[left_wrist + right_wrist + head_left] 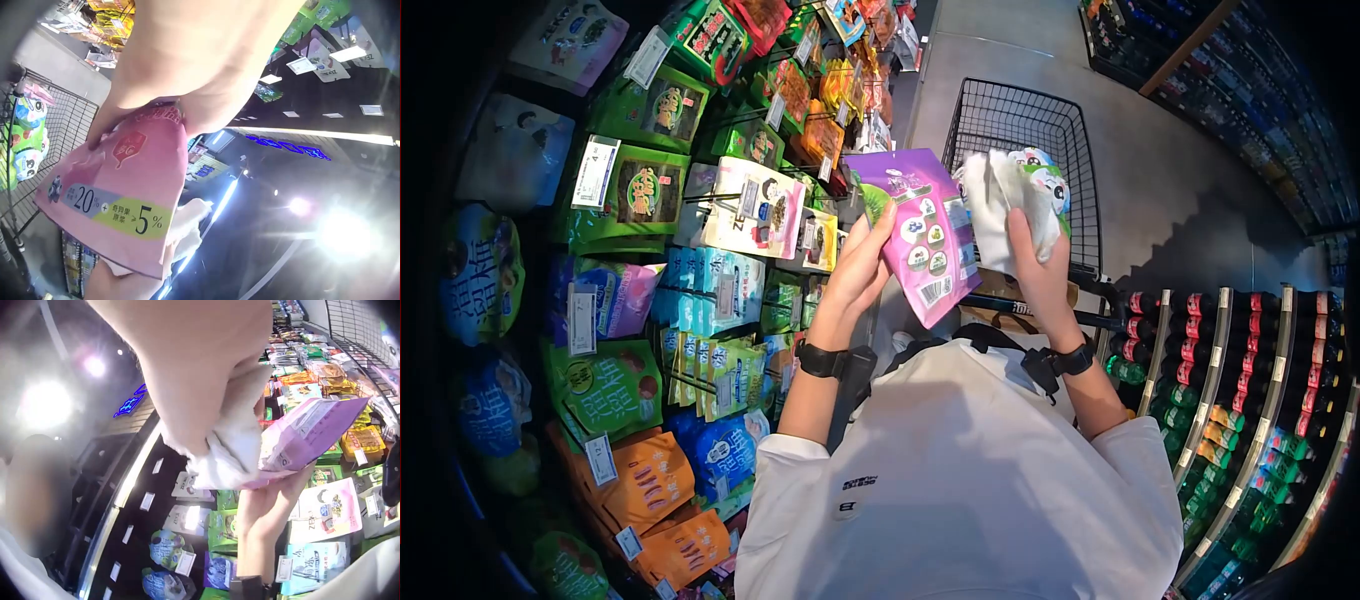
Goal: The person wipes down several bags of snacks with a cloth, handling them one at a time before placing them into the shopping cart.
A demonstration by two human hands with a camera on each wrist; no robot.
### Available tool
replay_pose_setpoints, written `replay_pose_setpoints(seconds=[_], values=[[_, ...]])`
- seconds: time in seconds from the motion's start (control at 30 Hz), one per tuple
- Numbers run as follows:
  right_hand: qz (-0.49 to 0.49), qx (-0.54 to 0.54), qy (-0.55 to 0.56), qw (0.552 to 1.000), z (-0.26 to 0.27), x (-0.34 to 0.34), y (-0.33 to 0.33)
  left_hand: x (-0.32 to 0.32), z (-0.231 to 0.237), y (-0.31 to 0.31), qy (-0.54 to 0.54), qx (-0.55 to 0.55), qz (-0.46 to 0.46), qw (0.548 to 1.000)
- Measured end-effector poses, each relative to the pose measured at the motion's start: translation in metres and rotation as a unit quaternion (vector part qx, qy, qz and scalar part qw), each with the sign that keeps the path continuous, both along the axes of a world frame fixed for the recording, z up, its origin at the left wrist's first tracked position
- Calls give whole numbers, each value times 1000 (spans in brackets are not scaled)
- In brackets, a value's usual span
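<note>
The left hand [862, 262] pinches a purple-pink pouch [922, 228] along its left side, thumb on the face toward the head camera. That face carries round fruit pictures and a barcode; the left wrist view shows the pouch's other face [119, 181] with 20% and 5% printed on it. Just right of the pouch, the right hand [1040, 280] grips a crumpled white thing [992, 205], which looks like cloth or tissue. In the right wrist view the white thing [228, 456] lies close against the pouch [312, 434]; whether they touch is unclear.
A black wire cart [1020, 105] stands ahead, holding panda-printed packs [1048, 185]. Hanging snack pouches [640, 195] fill the racks on the left. Bottles [1195, 400] line shelves at the lower right, and another stocked shelf [1250, 110] stands at the upper right.
</note>
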State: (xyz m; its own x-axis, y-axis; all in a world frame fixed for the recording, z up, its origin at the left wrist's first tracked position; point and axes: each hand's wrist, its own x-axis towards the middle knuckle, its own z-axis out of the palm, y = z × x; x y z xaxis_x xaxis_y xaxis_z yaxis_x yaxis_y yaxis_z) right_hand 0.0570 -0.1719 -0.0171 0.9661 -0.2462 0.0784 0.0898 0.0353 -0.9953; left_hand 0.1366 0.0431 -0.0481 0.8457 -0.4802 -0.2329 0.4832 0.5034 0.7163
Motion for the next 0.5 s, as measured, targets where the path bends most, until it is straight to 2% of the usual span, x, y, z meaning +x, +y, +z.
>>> replay_pose_setpoints(seconds=[0.07,0.1,0.13,0.2,0.23,0.33,0.4,0.5], values=[[14,-34,-38,999,-18,7,7,-3,5,-7,-1,-27,-26,999],[85,-102,52,990,-13,6,14,-6,9,-16,-8,-80,-41,996],[57,-248,-115,960,-19,10,26,-12,17,-25,7,-99,-48,994],[88,-268,-178,943,-13,9,37,-21,25,-29,-125,79,-59,987],[91,-286,-182,936,-11,10,37,-17,27,-26,-106,84,-97,986],[118,-339,-193,913,-7,10,37,-19,21,-21,-77,38,-97,992],[160,-382,-205,887,1,11,30,-20,13,-18,-57,50,-105,992],[174,-419,-219,864,9,11,26,-21,13,-17,-61,57,-114,990]])
